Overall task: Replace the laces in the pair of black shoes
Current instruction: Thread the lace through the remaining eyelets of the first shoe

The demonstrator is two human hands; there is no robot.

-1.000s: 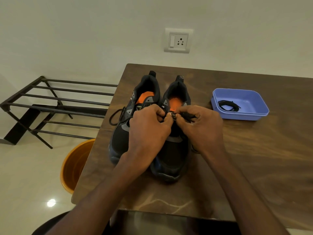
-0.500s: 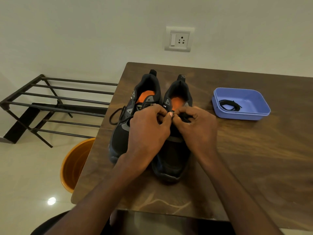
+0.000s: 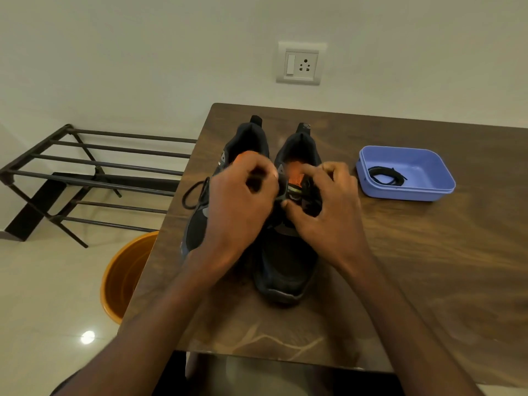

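Both hands [image 3: 285,204] work the right shoe [image 3: 285,267]; label unreadable.

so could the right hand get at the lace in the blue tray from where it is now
Probably yes. The coiled black lace lies exposed in the open blue tray, just right of the right hand, with bare table between. The hand would first have to leave the right shoe.

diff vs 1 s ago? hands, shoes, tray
Both hands rose toward the shoe collars. The left hand moved up and left, off the pinch point, blurred over the left shoe. The right hand opened its fingers over the right shoe, its thumb on the lacing. What either holds is unclear. Unchanged: both shoes, the left shoe's lace loop, the blue tray with its coiled lace.
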